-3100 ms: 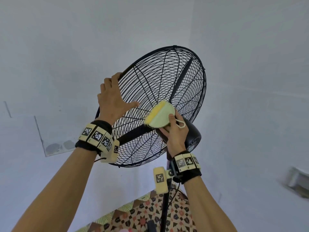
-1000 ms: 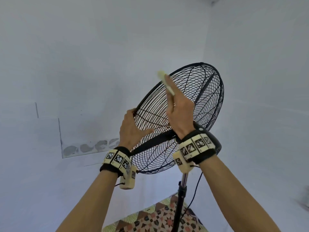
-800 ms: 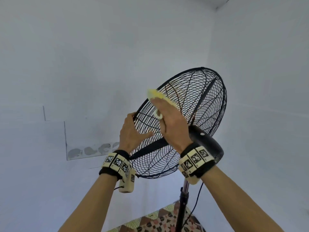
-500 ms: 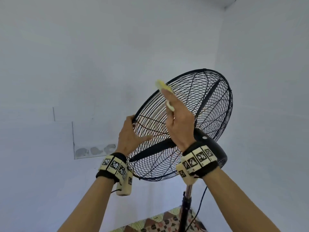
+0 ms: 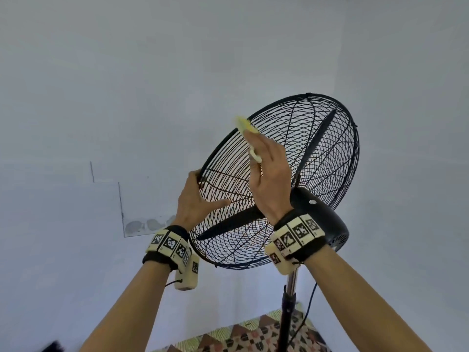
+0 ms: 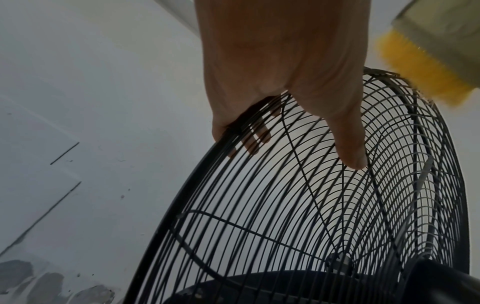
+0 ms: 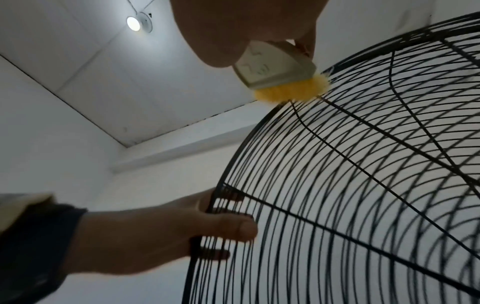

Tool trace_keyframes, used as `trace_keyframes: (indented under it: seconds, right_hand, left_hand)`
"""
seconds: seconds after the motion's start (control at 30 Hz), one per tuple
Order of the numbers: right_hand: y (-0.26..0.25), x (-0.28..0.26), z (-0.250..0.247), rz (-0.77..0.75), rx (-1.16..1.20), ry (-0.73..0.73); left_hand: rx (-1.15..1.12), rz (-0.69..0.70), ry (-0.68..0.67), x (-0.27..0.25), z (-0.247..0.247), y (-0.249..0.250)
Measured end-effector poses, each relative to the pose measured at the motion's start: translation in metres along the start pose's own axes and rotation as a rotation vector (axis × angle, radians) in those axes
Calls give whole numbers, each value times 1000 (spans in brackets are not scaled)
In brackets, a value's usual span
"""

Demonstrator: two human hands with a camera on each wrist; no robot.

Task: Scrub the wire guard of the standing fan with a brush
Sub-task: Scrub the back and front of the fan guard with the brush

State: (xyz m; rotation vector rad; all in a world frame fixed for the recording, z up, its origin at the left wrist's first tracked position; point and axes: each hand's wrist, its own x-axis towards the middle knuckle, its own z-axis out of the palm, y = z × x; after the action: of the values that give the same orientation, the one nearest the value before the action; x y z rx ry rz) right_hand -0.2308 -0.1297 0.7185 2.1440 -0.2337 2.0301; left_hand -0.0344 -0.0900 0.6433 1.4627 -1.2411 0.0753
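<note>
Facing white walls (image 5: 127, 97), patterned floor (image 5: 253, 336), seemingly.

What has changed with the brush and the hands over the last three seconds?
The right hand carried the pale brush with yellow bristles from the middle of the black wire fan guard up to its upper rim. The left hand still grips the guard's left rim, and the right still holds the brush.

One standing fan (image 5: 279, 179), one brush (image 7: 279, 70), two hands, one ceiling light (image 7: 133, 23).
</note>
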Motion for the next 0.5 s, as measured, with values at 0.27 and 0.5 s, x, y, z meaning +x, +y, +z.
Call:
trace_keyframes:
  seconds: [0.27, 0.5]
  right_hand:
    - [-14, -56, 12, -220, 105, -330]
    - [24, -27, -10, -36, 9, 62]
  left_hand:
    - [-28, -1, -39, 0, -3, 0]
    - [11, 1, 1, -1, -1, 5]
